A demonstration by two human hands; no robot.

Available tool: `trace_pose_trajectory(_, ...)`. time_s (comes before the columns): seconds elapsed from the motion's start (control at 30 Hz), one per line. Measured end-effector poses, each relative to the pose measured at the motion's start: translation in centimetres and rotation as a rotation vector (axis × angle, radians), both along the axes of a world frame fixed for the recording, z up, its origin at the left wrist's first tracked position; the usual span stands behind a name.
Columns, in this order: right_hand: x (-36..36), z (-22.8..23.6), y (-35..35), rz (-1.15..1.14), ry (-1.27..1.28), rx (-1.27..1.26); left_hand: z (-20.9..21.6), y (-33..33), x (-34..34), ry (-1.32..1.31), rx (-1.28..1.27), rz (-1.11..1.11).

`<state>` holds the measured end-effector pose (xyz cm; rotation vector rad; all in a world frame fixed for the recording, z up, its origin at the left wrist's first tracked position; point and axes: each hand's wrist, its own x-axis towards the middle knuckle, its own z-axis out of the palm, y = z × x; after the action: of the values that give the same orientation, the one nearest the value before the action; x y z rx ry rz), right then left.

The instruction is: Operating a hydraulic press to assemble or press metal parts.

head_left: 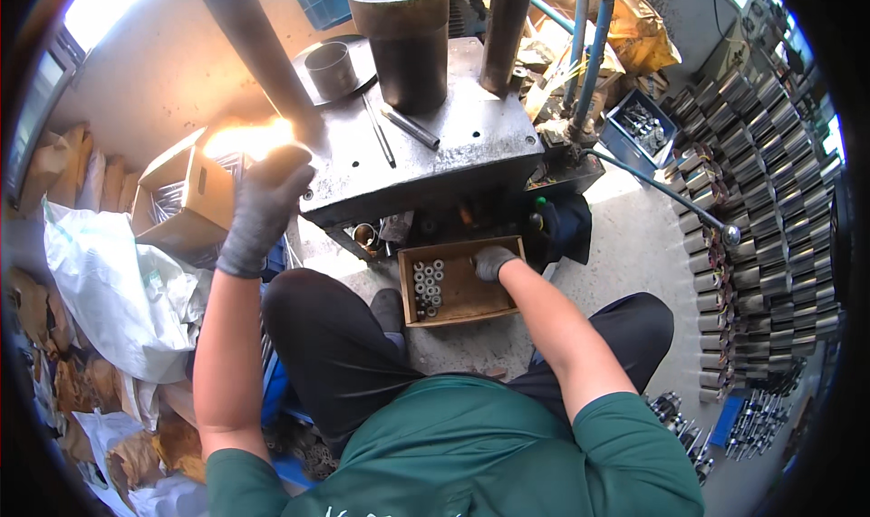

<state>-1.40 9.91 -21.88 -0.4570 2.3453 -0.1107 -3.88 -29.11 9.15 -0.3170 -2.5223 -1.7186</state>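
My left hand [263, 204], in a grey glove, is raised beside the left corner of a metal press table [417, 159]. Its fingers look curled, and bright glare hides whatever they may hold. Low between my knees stands a shallow wooden box [467, 319]. Several small round metal rings [428, 283] lie in its left part. My right hand [494, 262], also gloved in grey, reaches into the right side of this box with its fingers bent downward. What those fingers hold, if anything, is hidden.
On the press table are a thick metal cylinder [399, 50], a short hollow ring [331, 70], a thin rod [379, 132] and a tube [410, 128]. A cardboard box of rods [186, 195] stands left. Stacked metal cylinders [770, 218] fill the right side. A ball-ended lever [730, 235] juts rightward.
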Motion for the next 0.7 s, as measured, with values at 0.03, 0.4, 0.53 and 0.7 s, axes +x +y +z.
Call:
trace_pose_trajectory(0.03,1.1,-1.6,0.0,-0.078,0.033,0.001,0.0,2.8,-1.6,0.099,-0.075,-0.015)
trace_pose_trajectory(0.4,3.0,-12.3,0.1,-0.572,0.215,-0.01,-6.5,5.5,-9.9,-0.265,-0.088,0.123)
trace_pose_trajectory(0.53,3.8,-14.1,-0.8,-0.507,0.391,0.058,-7.6,5.7,-10.5,-0.138,-0.181,0.058)
trace_pose_trajectory(0.7,4.4,-12.1,-1.5,-0.333,0.232,-0.021,-7.8,5.3,-10.6,-0.177,-0.144,0.05)
